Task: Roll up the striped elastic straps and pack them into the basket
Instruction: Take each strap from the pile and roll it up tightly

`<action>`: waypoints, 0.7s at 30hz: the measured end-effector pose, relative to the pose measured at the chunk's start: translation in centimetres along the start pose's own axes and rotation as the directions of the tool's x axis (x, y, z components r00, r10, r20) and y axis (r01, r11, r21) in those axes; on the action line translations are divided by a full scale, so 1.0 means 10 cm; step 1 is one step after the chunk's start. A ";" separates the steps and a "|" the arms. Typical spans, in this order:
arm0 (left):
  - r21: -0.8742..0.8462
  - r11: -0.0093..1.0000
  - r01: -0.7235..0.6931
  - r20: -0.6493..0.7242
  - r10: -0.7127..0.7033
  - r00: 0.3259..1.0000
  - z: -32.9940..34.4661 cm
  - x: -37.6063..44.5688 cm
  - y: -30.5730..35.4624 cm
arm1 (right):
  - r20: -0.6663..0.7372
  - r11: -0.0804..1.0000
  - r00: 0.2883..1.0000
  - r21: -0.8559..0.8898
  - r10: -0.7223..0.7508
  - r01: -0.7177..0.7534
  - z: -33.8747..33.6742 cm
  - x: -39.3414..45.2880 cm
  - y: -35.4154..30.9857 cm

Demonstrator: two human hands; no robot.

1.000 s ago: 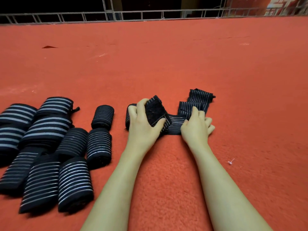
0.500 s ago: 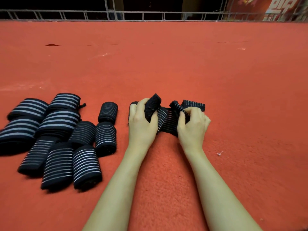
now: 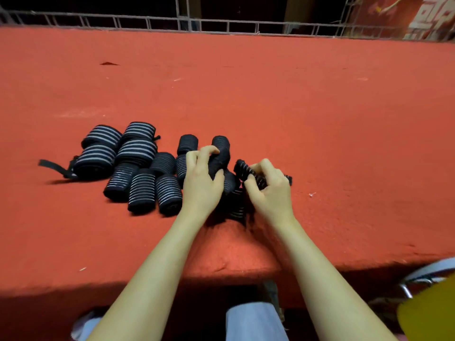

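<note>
A black elastic strap with white stripes (image 3: 236,205) is bunched up between both hands on the red felt table (image 3: 320,134). My left hand (image 3: 202,183) grips its rolled left end, thumb and fingers curled round it. My right hand (image 3: 270,188) pinches the gathered right end, fingers curled over the folds. Left of my hands lies a pile of several rolled striped straps (image 3: 138,166), some wide-striped at the back, narrow-striped ones in front. No basket is in view.
One loose black strap tail (image 3: 53,166) sticks out at the pile's left. A metal rail (image 3: 221,25) runs along the table's far edge. The near table edge (image 3: 246,269) is just below my forearms; a yellow object (image 3: 428,313) and a chair frame (image 3: 423,276) sit at lower right.
The strap lay partly flat a second ago; my right hand has gathered its right part toward the left hand. The view has tilted down, showing the table's near edge.
</note>
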State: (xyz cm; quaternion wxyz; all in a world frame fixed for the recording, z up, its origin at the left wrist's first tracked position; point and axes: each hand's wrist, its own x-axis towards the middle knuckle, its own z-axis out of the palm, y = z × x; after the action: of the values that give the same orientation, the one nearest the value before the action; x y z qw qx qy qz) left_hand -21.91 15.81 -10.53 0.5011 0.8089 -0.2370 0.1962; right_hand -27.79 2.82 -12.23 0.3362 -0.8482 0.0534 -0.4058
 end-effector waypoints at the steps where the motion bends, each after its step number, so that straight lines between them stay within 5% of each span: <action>1: 0.008 1.000 0.000 0.009 0.000 1.000 -0.04 -0.04 0.00 | 0.060 1.000 0.998 -0.009 -0.023 0.023 -0.01 -0.03 -0.04; 4: 0.031 1.000 -0.006 0.003 0.006 1.000 -0.12 -0.16 0.01 | 0.218 1.000 0.975 0.019 -0.027 0.023 -0.01 -0.11 -0.03; 9: 0.087 0.994 -0.068 0.007 0.067 0.998 -0.19 -0.12 0.00 | 0.133 0.963 0.978 -0.236 0.162 -0.127 -0.04 -0.12 0.27; 12: 0.315 0.907 -0.278 0.269 0.195 0.943 -0.10 -0.06 0.07 | 0.209 0.888 0.916 -0.391 0.343 -0.243 -0.04 -0.09 0.45; 15: 0.423 0.836 -0.350 0.521 0.092 0.849 0.09 -0.04 0.12 | 0.217 0.862 0.885 -0.408 0.412 -0.301 -0.03 -0.11 0.58; 21: 0.427 0.839 -0.338 0.646 -0.022 0.763 0.43 0.08 0.15 | 0.246 0.845 0.874 -0.459 0.418 -0.275 -0.06 -0.07 0.73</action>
State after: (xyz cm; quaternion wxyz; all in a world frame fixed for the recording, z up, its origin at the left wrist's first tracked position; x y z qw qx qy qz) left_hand -21.75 11.15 -10.83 0.1360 0.9072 -0.3978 0.0153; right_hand -27.34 -2.84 -16.92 0.2235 -0.9317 0.2335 -0.1659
